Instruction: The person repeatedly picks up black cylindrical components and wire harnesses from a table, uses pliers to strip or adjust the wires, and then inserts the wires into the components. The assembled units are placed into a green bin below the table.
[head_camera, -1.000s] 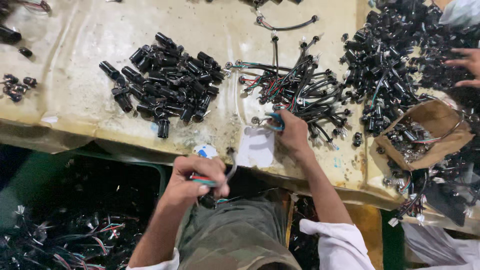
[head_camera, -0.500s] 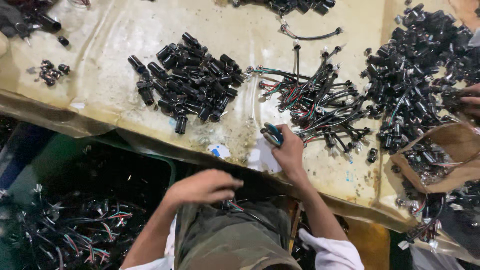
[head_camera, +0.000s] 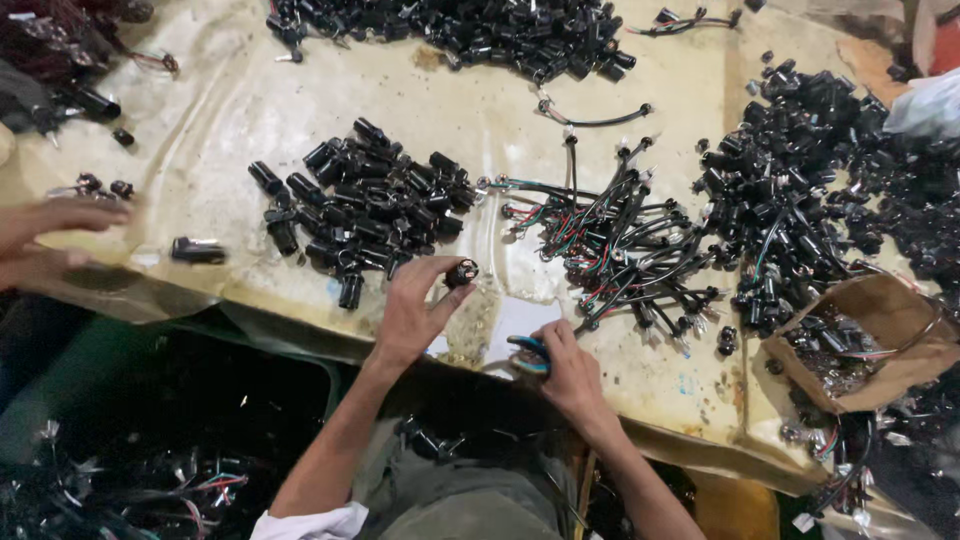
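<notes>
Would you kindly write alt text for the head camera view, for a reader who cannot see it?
A person's left hand holds a small black cylindrical part above a worn yellowish table, while the right hand grips a blue-handled tool at the table's edge. Heaps of black parts and wired connectors cover the table; another person's hand reaches in from the left.

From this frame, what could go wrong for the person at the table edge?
1. The left hand pinches a small black cap by fingertips at the table edge; a slip could drop it into the dark bin below.
2. The right hand grips a blue-handled tool close to the left wrist; a careless move might nick it.
3. Another person's hand reaches in nearby and may bump parts.
</notes>
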